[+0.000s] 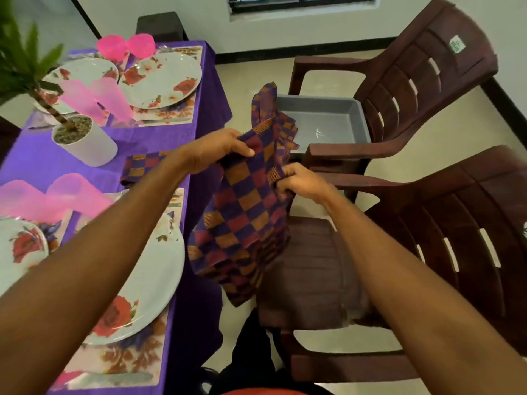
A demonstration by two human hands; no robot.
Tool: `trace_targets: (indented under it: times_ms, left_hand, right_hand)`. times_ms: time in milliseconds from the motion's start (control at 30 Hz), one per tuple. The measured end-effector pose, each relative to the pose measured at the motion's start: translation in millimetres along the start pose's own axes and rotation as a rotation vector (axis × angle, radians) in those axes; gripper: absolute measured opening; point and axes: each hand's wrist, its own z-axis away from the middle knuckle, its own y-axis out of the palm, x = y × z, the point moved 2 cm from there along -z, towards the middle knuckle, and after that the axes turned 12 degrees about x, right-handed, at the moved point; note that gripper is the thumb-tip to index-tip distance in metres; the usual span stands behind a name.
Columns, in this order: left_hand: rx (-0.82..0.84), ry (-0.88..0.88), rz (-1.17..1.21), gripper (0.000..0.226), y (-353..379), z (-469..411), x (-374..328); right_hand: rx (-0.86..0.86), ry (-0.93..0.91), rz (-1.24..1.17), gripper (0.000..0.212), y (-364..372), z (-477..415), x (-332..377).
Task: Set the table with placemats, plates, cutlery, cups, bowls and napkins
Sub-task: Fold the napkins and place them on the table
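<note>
Checked napkin (242, 218): purple, red, orange squares; unfolded, hanging just beside the tablecloth (159, 132). Folded napkin (139, 166): same check, flat on it.

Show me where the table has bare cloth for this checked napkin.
Bare purple tablecloth lies between the far placemat, the white plant pot and the folded napkin. Another strip runs left of the pot, above the near pink cups. The placemats themselves are crowded with plates and cups.

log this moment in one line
step: napkins | left hand: grips checked napkin | right hand: grips it | folded napkin: on table
</note>
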Motion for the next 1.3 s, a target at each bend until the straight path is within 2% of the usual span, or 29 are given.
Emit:
trace_targets:
  times_ms: [67,133,167,233,333,433,533,633,767,833,967,1067,1167,1300]
  left_hand:
    - [-0.059,0.001,-0.063,0.014,-7.3,7.2,0.2]
    - [-0.143,-0.002,-0.113,0.01,-10.6,11.2,11.6]
    - [-0.197,-0.001,-0.128,0.01,-9.5,11.6,19.9]
    - [-0.28,0.015,-0.128,0.012,-4.7,9.1,39.9]
    - [-0.312,0.034,-0.094,0.027,4.2,-0.5,64.7]
    - [-0.322,0.056,-0.022,0.025,11.7,-7.8,74.5]
    - [-0.35,0.077,-0.037,0.036,15.2,-21.7,75.0]
    - [-0.42,0.091,-0.077,0.039,18.5,-37.3,75.3]
    - [-0.644,0.166,-0.35,0.048,30.7,-45.7,75.6]
    - [-0.647,0.209,-0.379,0.062,56.4,-44.3,82.8]
    - [-0.475,0.245,-0.352,0.06,150.2,-34.7,120.5]
    - [-0.452,0.243,-0.283,0.062,206.4,-28.1,142.0]
    - [-0.515,0.192,-0.218,0.064,227.1,-31.4,141.8]
    - [-0.55,0.13,-0.154,0.07,221.1,-45.2,131.1]
  right_hand:
    - [0.024,0.047,0.003,0.014,3.4,9.3,-9.9]
    - [0.045,0.049,-0.121,0.011,7.7,23.6,-20.7]
    - [0.06,0.038,-0.185,0.01,10.0,30.5,-24.7]
    - [0.082,-0.007,-0.273,0.022,14.7,46.1,-28.8]
    - [0.067,-0.069,-0.356,0.018,16.9,70.8,-31.4]
    - [0.074,0.003,-0.208,0.021,14.2,90.0,-41.6]
    - [0.05,0.099,-0.001,0.013,7.0,103.4,-48.8]
    - [0.006,0.053,0.009,0.01,0.5,113.6,-42.6]
    - [-0.18,-0.072,-0.027,0.014,-4.0,117.3,-29.9]
    - [-0.237,-0.123,-0.079,0.015,-5.7,112.3,-28.7]
    - [-0.336,-0.136,-0.207,0.017,-11.5,101.5,-32.7]
    - [-0.429,-0.029,-0.272,0.019,-9.9,95.3,-35.3]
    - [-0.491,0.145,-0.165,0.02,-4.3,89.1,-38.9]
    - [-0.547,0.117,-0.025,0.048,3.7,84.4,-28.6]
